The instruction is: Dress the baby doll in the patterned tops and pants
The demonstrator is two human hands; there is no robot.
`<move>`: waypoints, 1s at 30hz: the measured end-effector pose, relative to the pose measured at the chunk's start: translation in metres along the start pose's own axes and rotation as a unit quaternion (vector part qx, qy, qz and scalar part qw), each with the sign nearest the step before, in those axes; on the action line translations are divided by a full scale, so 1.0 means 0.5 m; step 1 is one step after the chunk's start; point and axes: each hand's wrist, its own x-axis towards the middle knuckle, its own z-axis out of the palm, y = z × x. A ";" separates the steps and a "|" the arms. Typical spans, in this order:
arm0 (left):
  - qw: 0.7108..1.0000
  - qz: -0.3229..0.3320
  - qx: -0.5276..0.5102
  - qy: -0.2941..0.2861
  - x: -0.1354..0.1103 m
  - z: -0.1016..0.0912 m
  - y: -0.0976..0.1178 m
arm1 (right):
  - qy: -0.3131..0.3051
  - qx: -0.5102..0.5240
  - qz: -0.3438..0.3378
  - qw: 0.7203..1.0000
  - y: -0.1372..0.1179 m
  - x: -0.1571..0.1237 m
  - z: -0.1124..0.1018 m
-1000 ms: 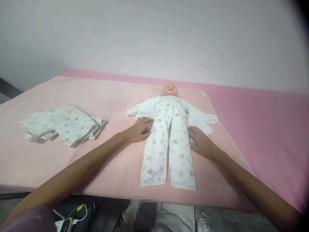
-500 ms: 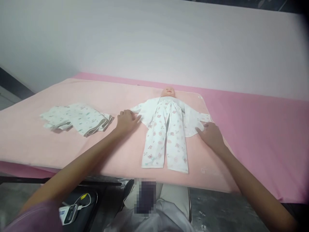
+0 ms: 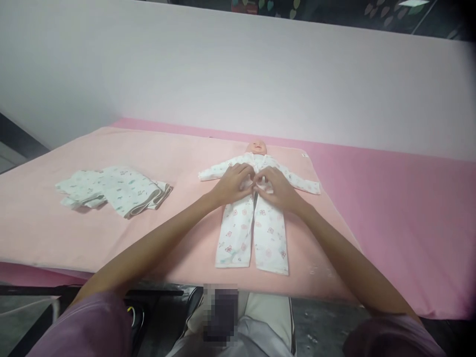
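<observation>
A baby doll (image 3: 257,147) lies face up on the peach mat, its head at the far end. It wears a white printed baby top (image 3: 303,183) with both sleeves spread sideways, and matching baby pants (image 3: 271,238) with the legs toward me. My left hand (image 3: 237,181) and my right hand (image 3: 275,187) meet over the doll's belly. Fingers and thumbs of both are curled and pinched at the front edges of the top. The exact grip points and the pants' waist are hidden beneath the hands.
A folded, printed white cloth (image 3: 111,188) lies to the left on the peach mat (image 3: 178,238). Pink sheeting (image 3: 401,218) covers the table on the right. A white partition (image 3: 223,74) stands behind. The table's front edge is close to my lap.
Both hands have moved inward from the sides to the doll's middle. The top's front flaps, spread open before with their plain inside showing, are now folded in with the print outward.
</observation>
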 end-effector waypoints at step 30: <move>0.982 -0.168 0.001 -0.082 0.210 0.025 -0.195 | -0.062 -0.128 0.090 0.986 0.244 0.189 -0.051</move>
